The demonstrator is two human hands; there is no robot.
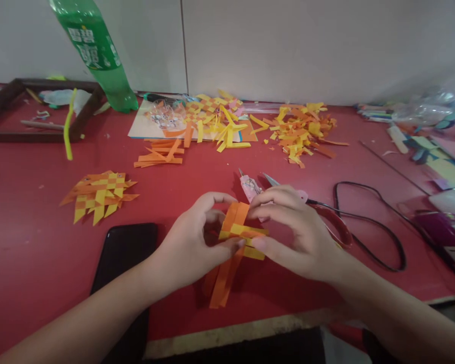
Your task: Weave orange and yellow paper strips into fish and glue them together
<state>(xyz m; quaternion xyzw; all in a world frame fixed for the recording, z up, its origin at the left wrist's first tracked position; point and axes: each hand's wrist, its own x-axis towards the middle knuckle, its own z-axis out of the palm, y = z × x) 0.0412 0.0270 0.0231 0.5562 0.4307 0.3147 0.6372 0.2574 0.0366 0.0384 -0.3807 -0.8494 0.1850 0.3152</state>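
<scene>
paper weave [239,230] of orange and yellow strips sits at the lower centre of the frame, held just above the red table [41,237] between both hands. its loose orange ends hang down toward the near table edge, and short yellow ends stick out on the right side.

left hand [195,242] comes in from the lower left, fingers curled over the top, thumb and fingertips pinching the left edge of the weave. right hand [296,237] comes in from the lower right, fingers pressed together and laid across the upper part, thumb and forefinger nipping a yellow strip on the right edge. the fingertips of the two hands nearly meet over the weave.

just behind the right hand lie scissors [337,227] with red handles, partly hidden by it, and a small pink tool [249,186] beside their blades. a black cable [379,237] loops to the right of them.

a black phone [123,253] lies flat under the left forearm. at middle left rests a finished woven piece [100,194] in the same two colours. further back lie loose orange strips [161,153], a white card [144,129] carrying more woven pieces, and a scrap pile [301,129] of cuttings. a green bottle [96,50] leans at the upper left, next to a dark wooden frame [7,101].
</scene>
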